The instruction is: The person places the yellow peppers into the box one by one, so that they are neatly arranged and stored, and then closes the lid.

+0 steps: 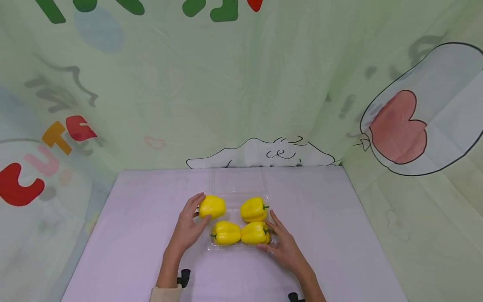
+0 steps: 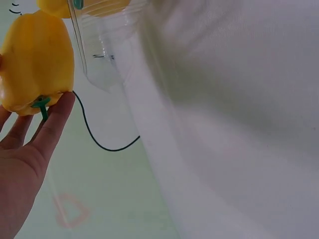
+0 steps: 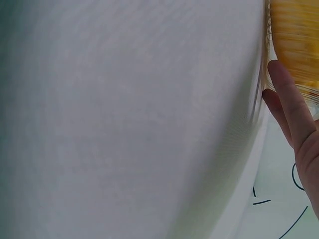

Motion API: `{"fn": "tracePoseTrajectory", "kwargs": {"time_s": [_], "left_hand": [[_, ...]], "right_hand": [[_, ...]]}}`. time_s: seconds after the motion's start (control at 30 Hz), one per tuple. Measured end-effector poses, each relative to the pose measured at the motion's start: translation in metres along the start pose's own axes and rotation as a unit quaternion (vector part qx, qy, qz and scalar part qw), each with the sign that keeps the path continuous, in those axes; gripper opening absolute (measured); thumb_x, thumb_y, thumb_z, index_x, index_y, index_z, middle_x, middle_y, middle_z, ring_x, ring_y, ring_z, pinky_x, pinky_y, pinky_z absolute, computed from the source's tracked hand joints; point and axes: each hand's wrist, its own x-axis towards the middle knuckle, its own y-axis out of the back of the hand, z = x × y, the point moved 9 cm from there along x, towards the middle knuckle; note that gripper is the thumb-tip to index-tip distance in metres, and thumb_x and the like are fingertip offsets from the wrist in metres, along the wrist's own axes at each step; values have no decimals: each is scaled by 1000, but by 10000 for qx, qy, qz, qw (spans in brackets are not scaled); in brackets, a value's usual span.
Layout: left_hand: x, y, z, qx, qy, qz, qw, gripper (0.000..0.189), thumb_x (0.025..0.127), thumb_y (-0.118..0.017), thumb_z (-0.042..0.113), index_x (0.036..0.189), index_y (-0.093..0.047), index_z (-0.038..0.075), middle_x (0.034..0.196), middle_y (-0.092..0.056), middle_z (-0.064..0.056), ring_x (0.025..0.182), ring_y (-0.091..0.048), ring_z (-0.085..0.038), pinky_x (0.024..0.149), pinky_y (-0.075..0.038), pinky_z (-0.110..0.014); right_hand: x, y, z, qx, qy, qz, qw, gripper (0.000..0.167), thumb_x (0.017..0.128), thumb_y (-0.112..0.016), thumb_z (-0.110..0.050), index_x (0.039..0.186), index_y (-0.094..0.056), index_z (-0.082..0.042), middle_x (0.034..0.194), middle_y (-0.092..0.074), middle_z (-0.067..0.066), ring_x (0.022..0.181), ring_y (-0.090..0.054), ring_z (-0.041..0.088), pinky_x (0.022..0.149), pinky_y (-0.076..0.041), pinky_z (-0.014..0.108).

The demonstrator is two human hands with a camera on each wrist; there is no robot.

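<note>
My left hand [image 1: 188, 224] grips a yellow bell pepper [image 1: 212, 206] between thumb and fingers, over the far left part of a clear plastic container [image 1: 232, 212]. In the left wrist view, the fingertips lie around this pepper's stem end [image 2: 41, 102], with the pepper raised beside the container's wall. Three more yellow peppers lie in the container: one at far right [image 1: 254, 209], one at near left [image 1: 226, 233] and one at near right [image 1: 255, 233]. My right hand [image 1: 284, 247] touches the container's right side, its fingers extended along the outer wall in the right wrist view.
The container's clear lid [image 1: 238, 181] lies folded back behind it. A pale cloth-covered table [image 1: 320, 209] spreads around the container. Printed fabric [image 1: 226, 92] rises at the back and sides. Black wrist mounts [image 1: 184, 277] sit on both forearms.
</note>
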Motion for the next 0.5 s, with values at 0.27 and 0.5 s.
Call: {"fn": "tracePoseTrajectory", "kwargs": {"time_s": [0.27, 0.5], "left_hand": [[6, -16, 5, -68, -40, -179, 9998, 65, 98, -76, 15, 157, -50, 12, 165, -46, -5, 146, -54, -33, 108, -58, -54], [10, -28, 5, -51, 5, -388, 9992, 64, 98, -75, 16, 157, -50, 10, 167, -45, -4, 150, -50, -31, 112, -56, -53]], "right_hand": [[0, 0, 0, -34, -2, 10, 10000, 88, 80, -91, -42, 155, -54, -13, 180, -19, 0, 160, -37, 35, 116, -50, 55], [0, 1, -1, -85, 102, 52, 9999, 88, 80, -91, -41, 155, -55, -12, 180, -20, 2, 161, -34, 36, 117, -48, 55]]}}
